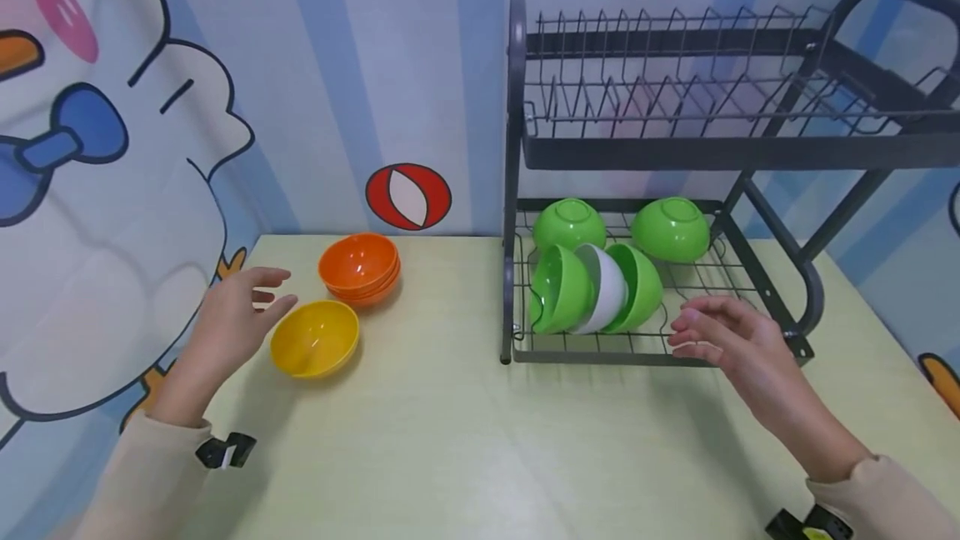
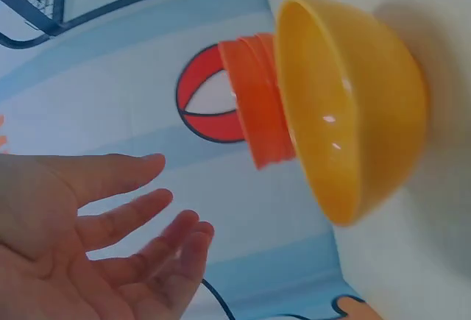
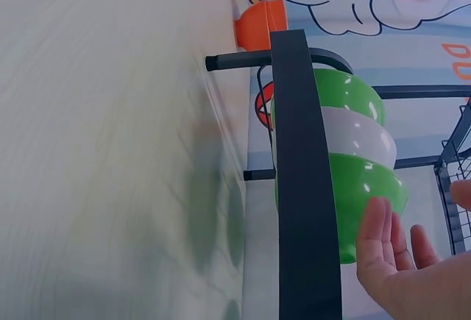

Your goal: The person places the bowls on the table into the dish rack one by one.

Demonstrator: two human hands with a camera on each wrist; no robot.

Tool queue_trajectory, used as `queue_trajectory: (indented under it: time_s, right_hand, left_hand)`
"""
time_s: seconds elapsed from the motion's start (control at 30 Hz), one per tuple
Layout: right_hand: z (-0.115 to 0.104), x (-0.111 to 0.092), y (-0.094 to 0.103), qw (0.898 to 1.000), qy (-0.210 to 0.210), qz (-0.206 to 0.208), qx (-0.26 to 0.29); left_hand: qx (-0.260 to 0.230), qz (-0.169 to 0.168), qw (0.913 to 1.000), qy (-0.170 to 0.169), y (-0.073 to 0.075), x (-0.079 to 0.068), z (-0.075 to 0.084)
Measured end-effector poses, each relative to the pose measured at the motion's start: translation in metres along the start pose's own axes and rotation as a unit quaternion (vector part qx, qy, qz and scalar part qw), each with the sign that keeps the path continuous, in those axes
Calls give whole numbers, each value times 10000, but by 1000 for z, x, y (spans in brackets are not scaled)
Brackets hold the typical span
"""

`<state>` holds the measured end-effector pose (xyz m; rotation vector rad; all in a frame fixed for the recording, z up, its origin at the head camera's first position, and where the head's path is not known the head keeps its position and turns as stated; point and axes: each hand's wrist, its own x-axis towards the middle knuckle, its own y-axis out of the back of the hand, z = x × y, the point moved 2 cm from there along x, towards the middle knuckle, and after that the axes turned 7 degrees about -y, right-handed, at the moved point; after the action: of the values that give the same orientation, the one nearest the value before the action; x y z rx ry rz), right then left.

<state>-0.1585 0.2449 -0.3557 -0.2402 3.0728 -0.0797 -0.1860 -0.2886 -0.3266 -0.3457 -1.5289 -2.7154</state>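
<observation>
My left hand (image 1: 236,319) hovers just left of a yellow bowl (image 1: 315,340), its fingers relaxed and holding nothing. Behind that bowl stands a stack of orange bowls (image 1: 360,269), upright on the table. In the left wrist view the left palm and loosely spread fingers show apart from the yellow bowl (image 2: 390,107). On the right, my right hand (image 1: 738,348) is in front of the dish rack's lower shelf, with nothing in its fingers. Nearest to it is a green bowl (image 1: 637,290) on edge, beside a white bowl (image 1: 600,290) and another green bowl (image 1: 558,290).
A dark two-tier dish rack (image 1: 600,155) stands at the right, against the wall. On its lower shelf, two more green bowls (image 1: 570,223) lie upside down at the back. The upper tier (image 1: 652,98) has wire slots. The pale table (image 1: 450,440) runs back to the wall.
</observation>
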Motion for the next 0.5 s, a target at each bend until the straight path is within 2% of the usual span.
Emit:
queue_trajectory:
  time_s: [0.13,0.27,0.4,0.5]
  right_hand:
    - [4,-4,-3,9998,-123,-167,54]
    - [7,-7,-5,9992,-193,-352,-4]
    - [9,-7,-8,9983,-241,-500,-180]
    - [10,-7,-10,9976,-296,-557,-271]
  left_hand:
    - [487,-583,9966,304,-5,-1,-20]
    - [899,-1195,9871,579,-13,-1,-41]
    - [705,-1575,9795,1035,-19,-2,-54]
    - [343,-1656,9763,1348,-22,-3,-58]
